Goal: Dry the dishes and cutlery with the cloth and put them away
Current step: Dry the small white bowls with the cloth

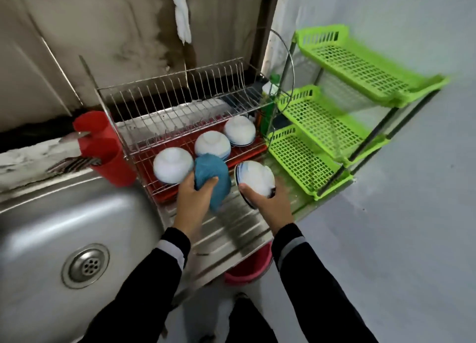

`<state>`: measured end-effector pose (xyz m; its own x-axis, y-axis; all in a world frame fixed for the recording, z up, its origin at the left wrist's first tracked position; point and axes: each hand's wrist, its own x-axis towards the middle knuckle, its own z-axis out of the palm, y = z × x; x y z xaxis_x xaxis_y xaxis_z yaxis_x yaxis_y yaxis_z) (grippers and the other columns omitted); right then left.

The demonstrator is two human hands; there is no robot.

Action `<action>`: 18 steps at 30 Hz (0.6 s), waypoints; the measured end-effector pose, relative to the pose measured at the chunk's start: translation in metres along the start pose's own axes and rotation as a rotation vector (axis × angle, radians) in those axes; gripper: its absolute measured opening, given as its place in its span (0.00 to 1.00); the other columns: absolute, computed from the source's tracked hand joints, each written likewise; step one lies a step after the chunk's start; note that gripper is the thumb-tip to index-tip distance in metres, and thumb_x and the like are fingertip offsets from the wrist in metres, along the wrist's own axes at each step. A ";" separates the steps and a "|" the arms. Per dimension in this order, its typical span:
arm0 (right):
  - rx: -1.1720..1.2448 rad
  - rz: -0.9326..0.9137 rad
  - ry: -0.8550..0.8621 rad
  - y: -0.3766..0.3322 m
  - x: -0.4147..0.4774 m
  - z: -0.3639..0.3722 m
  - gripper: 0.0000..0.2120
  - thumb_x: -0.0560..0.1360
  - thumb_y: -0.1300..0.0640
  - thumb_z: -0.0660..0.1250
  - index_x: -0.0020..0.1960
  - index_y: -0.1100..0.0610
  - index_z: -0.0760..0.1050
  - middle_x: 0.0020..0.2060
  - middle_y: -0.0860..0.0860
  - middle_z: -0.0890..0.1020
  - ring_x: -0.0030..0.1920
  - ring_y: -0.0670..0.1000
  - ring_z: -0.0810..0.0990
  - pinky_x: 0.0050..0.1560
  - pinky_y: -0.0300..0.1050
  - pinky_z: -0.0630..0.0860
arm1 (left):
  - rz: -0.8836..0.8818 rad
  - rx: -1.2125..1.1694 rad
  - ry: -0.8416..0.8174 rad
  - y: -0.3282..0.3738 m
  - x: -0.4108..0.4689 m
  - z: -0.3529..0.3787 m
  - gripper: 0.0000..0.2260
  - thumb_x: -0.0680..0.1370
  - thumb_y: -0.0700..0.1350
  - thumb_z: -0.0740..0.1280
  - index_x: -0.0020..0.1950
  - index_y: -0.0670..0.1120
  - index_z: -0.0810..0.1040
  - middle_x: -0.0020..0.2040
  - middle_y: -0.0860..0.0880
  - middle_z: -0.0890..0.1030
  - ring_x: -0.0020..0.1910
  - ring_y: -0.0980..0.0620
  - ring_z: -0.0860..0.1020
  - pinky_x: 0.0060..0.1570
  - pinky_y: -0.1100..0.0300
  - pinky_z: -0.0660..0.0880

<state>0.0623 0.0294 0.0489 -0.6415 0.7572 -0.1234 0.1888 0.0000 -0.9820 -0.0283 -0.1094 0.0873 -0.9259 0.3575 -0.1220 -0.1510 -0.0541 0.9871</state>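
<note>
Now my left hand (195, 198) curls its fingers round the blue cloth (212, 179), while my right hand (268, 203) grips a white bowl (255, 179) tilted, both forearms reaching forward.

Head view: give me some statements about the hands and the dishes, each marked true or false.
1. The left hand holds the blue cloth. True.
2. The right hand holds a fork. False: it holds a white bowl.
3. Three bowls sit upside down in the dish rack. True.
4. The red cutlery holder stands in the sink. False: it is at the dish rack's left end, beside the sink.
</note>
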 end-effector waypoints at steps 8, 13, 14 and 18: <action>-0.167 -0.150 -0.090 -0.015 0.112 0.044 0.43 0.58 0.52 0.86 0.67 0.58 0.68 0.57 0.48 0.76 0.57 0.47 0.77 0.56 0.32 0.71 | -0.146 -0.094 0.273 -0.005 0.031 0.005 0.09 0.78 0.38 0.67 0.56 0.47 0.80 0.48 0.50 0.85 0.45 0.51 0.83 0.39 0.59 0.78; -0.316 -0.205 -0.159 -0.022 0.155 0.079 0.54 0.55 0.37 0.81 0.73 0.58 0.64 0.66 0.55 0.73 0.65 0.56 0.73 0.67 0.54 0.72 | -0.183 -0.123 0.346 -0.001 0.044 0.006 0.08 0.78 0.38 0.67 0.55 0.47 0.80 0.46 0.48 0.85 0.42 0.52 0.84 0.32 0.61 0.77; -0.348 -0.212 -0.165 -0.023 0.160 0.085 0.54 0.56 0.38 0.82 0.73 0.59 0.64 0.66 0.56 0.73 0.65 0.56 0.73 0.67 0.53 0.71 | -0.181 -0.123 0.352 -0.002 0.046 0.005 0.08 0.78 0.39 0.67 0.55 0.46 0.80 0.47 0.47 0.85 0.43 0.49 0.84 0.33 0.60 0.78; -0.388 -0.278 -0.137 -0.029 0.176 0.103 0.51 0.58 0.40 0.82 0.72 0.61 0.67 0.65 0.57 0.76 0.65 0.56 0.74 0.68 0.47 0.69 | -0.191 -0.138 0.382 -0.004 0.055 0.007 0.08 0.77 0.39 0.68 0.55 0.46 0.80 0.48 0.45 0.86 0.49 0.44 0.84 0.45 0.50 0.80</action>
<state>-0.1323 0.0956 0.0412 -0.7937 0.6013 0.0923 0.2429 0.4525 -0.8581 -0.0759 -0.0827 0.0773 -0.9345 0.0047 -0.3560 -0.3525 -0.1534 0.9232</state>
